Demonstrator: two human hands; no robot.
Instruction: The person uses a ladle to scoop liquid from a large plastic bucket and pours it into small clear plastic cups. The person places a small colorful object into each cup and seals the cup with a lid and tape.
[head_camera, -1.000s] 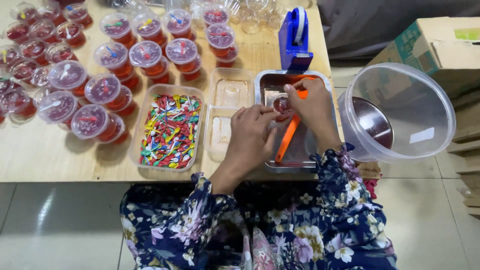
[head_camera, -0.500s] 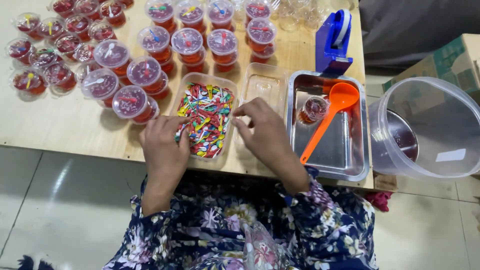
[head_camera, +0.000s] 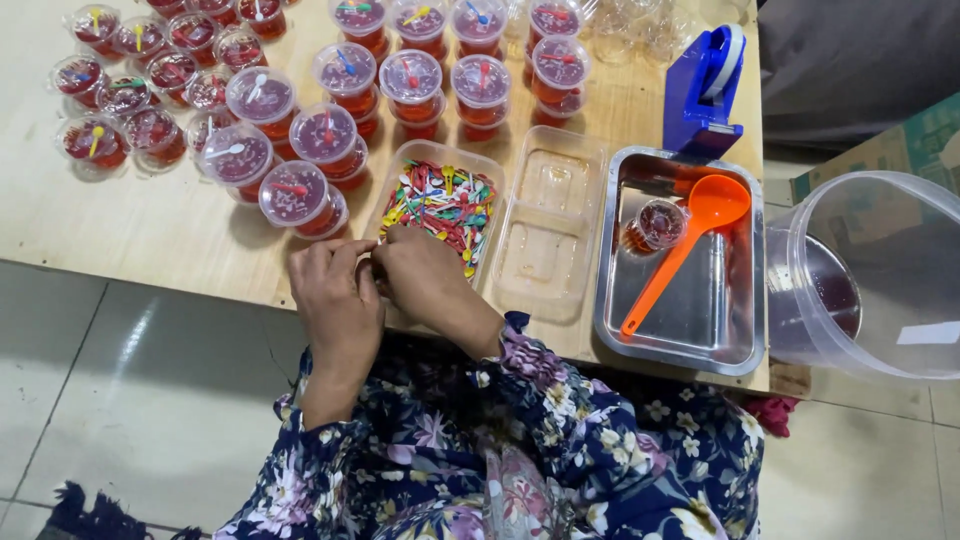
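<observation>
From above, the left hand (head_camera: 338, 292) and right hand (head_camera: 425, 278) meet fingertip to fingertip at the table edge, curled over something too small to make out. Just beyond their fingers sits a clear tray of coloured spoons (head_camera: 437, 203). Further right of the right hand lies an orange ladle (head_camera: 680, 248) in a steel tray (head_camera: 735, 335).

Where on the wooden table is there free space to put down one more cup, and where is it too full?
Bare wood lies on the table's near-left part, between the lidded red cups and the front edge, left of the left hand. The clear empty tray is also free. The back is crowded with cups; the right is filled by the steel tray.
</observation>
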